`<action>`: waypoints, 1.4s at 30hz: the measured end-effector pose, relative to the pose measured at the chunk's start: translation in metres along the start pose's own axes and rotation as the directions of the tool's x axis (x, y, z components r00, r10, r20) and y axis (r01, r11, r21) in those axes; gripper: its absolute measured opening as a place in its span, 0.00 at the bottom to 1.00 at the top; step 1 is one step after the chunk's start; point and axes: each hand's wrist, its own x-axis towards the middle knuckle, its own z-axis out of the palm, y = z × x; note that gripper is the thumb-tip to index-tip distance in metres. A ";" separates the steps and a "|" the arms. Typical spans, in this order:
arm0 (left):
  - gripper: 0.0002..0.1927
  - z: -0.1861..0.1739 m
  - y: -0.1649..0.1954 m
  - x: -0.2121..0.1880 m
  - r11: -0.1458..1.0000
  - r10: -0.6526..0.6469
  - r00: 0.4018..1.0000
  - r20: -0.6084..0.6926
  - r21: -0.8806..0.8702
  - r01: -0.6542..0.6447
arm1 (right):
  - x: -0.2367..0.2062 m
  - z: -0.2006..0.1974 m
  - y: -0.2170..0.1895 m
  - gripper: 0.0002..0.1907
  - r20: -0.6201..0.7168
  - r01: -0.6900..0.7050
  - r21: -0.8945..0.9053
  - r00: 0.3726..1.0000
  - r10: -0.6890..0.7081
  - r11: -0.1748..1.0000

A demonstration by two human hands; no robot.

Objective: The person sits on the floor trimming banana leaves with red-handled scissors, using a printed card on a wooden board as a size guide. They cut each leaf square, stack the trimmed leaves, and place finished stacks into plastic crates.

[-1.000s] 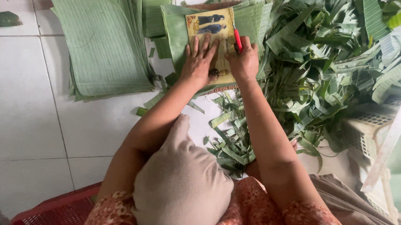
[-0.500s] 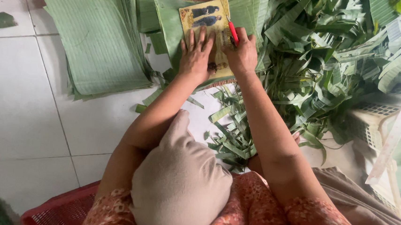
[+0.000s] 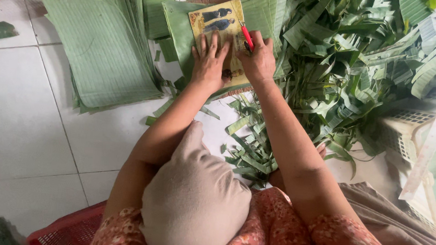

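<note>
A yellowish rectangular card printed with two dark figures lies flat on a green sheet of banana leaf, which rests on the white tiled floor in front of the person. The left hand is spread open, palm down, pressing on the lower left part of the card with its fingers splayed. The right hand is clenched around a red-handled cutting tool, whose tip sits at the card's right edge; the blade itself is too small to make out. To the left, well apart from the card, a stack of trimmed rectangular green leaf sheets lies fanned on the floor. To the right, a large loose heap of torn green leaf strips spreads up to the right hand, with smaller scraps scattered between the forearms. A red plastic basket sits at the bottom left edge.
</note>
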 end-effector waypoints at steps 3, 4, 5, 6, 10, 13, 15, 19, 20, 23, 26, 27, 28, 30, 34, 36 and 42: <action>0.60 -0.001 0.003 0.001 0.999 -0.015 1.000 0.027 0.041 0.014 | 0.006 0.001 0.005 0.25 0.019 -0.033 0.111 0.999 0.031 0.993; 0.60 -0.002 0.005 0.003 0.998 -0.027 0.999 0.040 0.050 0.025 | 0.009 -0.001 0.008 0.22 0.036 -0.070 0.217 0.997 0.063 0.974; 0.61 -0.003 0.008 0.005 0.998 -0.053 0.996 0.065 0.050 0.050 | 0.012 -0.003 0.011 0.19 0.054 -0.104 0.320 0.994 0.091 0.942; 0.63 -0.004 0.010 0.006 0.996 -0.080 0.993 0.089 0.051 0.075 | 0.014 -0.006 0.013 0.18 -0.007 -0.084 0.337 0.996 0.092 0.938; 0.63 -0.011 0.017 0.006 0.987 -0.156 0.971 0.178 0.068 0.146 | 0.010 -0.012 0.022 0.17 -0.070 -0.066 0.309 0.993 0.092 0.949; 0.65 -0.016 0.018 0.003 0.990 -0.140 0.974 0.178 0.022 0.139 | 0.002 -0.008 0.019 0.16 0.013 -0.050 0.195 0.999 0.048 0.979; 0.65 -0.018 0.018 0.002 0.990 -0.141 0.973 0.185 0.029 0.138 | -0.001 -0.003 0.016 0.17 0.054 -0.035 0.130 0.998 0.028 0.991; 0.66 -0.021 0.017 0.001 0.992 -0.126 0.974 0.189 -0.006 0.130 | 0.003 0.007 0.011 0.16 0.067 -0.008 0.075 0.998 0.003 0.997; 0.66 -0.022 0.016 0.001 0.991 -0.127 0.971 0.202 -0.009 0.132 | 0.004 0.008 0.012 0.15 0.059 0.002 0.069 0.998 -0.006 0.998; 0.67 -0.023 0.014 0.001 0.991 -0.125 0.968 0.217 -0.023 0.134 | 0.007 0.010 0.014 0.15 0.032 0.039 0.078 0.999 -0.041 0.996; 0.67 -0.023 0.012 0.000 0.993 -0.102 0.977 0.189 -0.033 0.110 | 0.004 0.011 0.016 0.15 0.021 0.033 0.104 0.999 -0.036 0.994; 0.67 -0.023 0.012 0.000 0.994 -0.097 0.978 0.184 -0.032 0.104 | 0.003 0.012 0.017 0.15 0.019 0.032 0.101 0.999 -0.034 0.994; 0.67 -0.022 0.011 -0.001 0.995 -0.091 0.979 0.180 -0.031 0.098 | 0.002 0.011 0.017 0.15 0.017 0.029 0.097 0.999 -0.031 0.995; 0.68 -0.021 0.011 -0.001 0.995 -0.091 0.979 0.182 -0.032 0.099 | 0.001 0.010 0.017 0.15 0.014 0.033 0.100 0.999 -0.035 0.994; 0.68 -0.019 0.010 0.000 0.994 -0.087 0.981 0.174 -0.044 0.096 | 0.004 0.007 0.013 0.15 0.033 0.018 0.075 0.999 -0.021 0.997; 0.69 -0.019 0.009 0.000 0.994 -0.085 0.983 0.164 -0.050 0.094 | 0.006 0.007 0.010 0.15 0.055 0.002 0.032 0.998 -0.004 1.000; 0.69 -0.022 0.009 -0.003 0.995 -0.067 0.987 0.144 -0.067 0.078 | 0.008 0.007 0.000 0.16 0.126 -0.033 -0.070 0.991 0.041 0.997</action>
